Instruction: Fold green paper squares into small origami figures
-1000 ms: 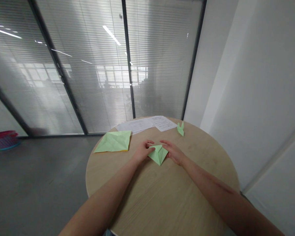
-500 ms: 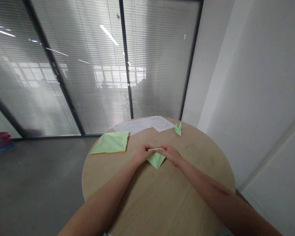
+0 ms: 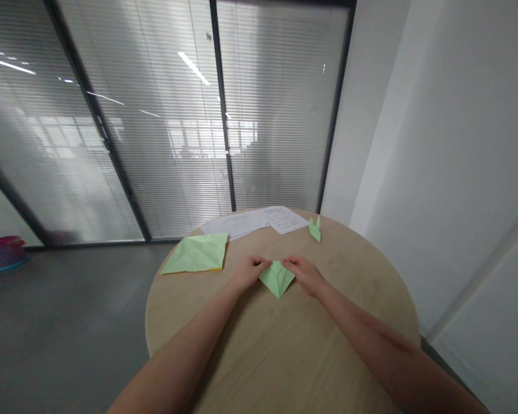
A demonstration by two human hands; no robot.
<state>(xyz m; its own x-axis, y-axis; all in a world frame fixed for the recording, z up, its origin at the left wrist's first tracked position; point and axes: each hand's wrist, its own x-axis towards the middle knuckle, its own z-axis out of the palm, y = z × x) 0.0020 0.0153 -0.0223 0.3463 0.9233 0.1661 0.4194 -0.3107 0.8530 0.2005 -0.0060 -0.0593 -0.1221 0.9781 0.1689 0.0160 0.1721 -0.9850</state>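
Pinching the paper on the counter, your left hand and right hand seem mid-fold; align edges before creasing.

Print on the white sheets is too small to read.

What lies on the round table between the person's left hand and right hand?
In the head view, a folded green paper lies on the table between the left hand and the right hand; both hold its upper corners.
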